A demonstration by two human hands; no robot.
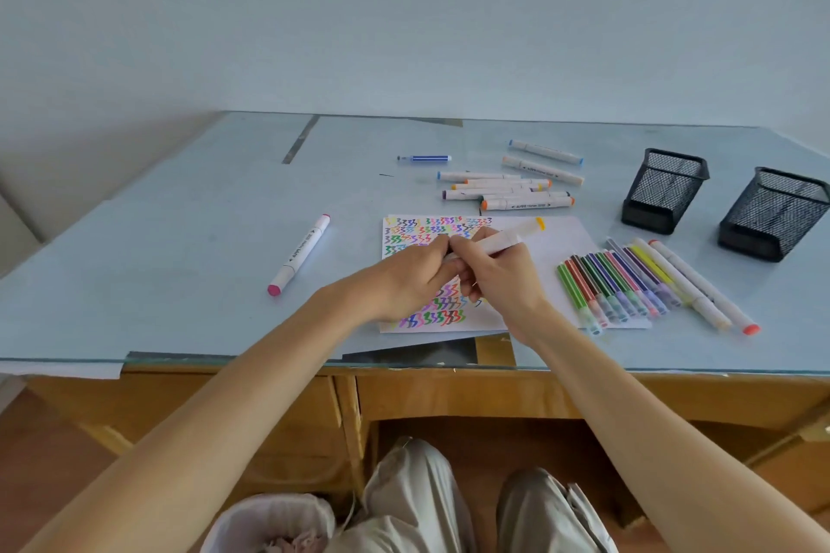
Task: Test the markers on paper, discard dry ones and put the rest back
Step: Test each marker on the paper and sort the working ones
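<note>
Both hands meet over the scribbled paper (449, 319): the right hand (498, 278) grips a yellow-capped marker (507, 238), the left hand (413, 274) pinches its near end. Two mesh holders (664, 189) stand at the worktop's (179, 238) right.

Mesh pen holders: two, nearer one (664, 189) and farther-right one (773, 213).
Paper sheets (557, 238): at least two, overlapping.
Fat white markers: one held in hands (503, 239), one lying alone at left (300, 254), about seven in far cluster (507, 186), two beside thin pens (700, 285).
Thin coloured pens in row (615, 283): roughly ten; exact count unclear.
Blue thin pen lying apart (424, 158): one.
Bin under desk (269, 521): one.
</note>
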